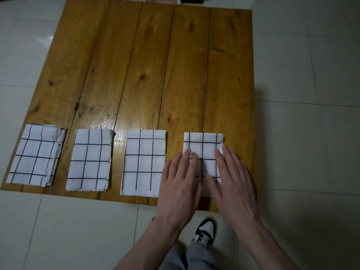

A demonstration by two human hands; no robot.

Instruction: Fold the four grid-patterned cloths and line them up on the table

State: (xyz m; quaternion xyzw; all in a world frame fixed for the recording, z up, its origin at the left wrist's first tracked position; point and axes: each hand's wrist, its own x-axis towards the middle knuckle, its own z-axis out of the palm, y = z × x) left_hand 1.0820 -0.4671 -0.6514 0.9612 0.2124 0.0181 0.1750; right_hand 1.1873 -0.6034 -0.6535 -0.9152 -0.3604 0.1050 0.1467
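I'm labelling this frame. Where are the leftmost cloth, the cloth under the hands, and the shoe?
leftmost cloth (33,155): head view, middle of its top face.
cloth under the hands (203,142): head view, bare far part.
shoe (206,228): head view, white toe.

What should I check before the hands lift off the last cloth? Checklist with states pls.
1. All four cloths folded: ok. Cloth 1, cloth 2, cloth 3 and cloth 4 are all folded rectangles.
2. Row along the near table edge: ok, with gaps between them.
3. Edges neat: not ok on cloth 1, its right-side layers fan out.
4. Left hand and right hand flat on cloth 4, gripping nothing: ok.
5. Cloth 4 near edge in line with the others: cannot tell, the hands hide it.
6. Cloth 3 clear of the left hand: ok.
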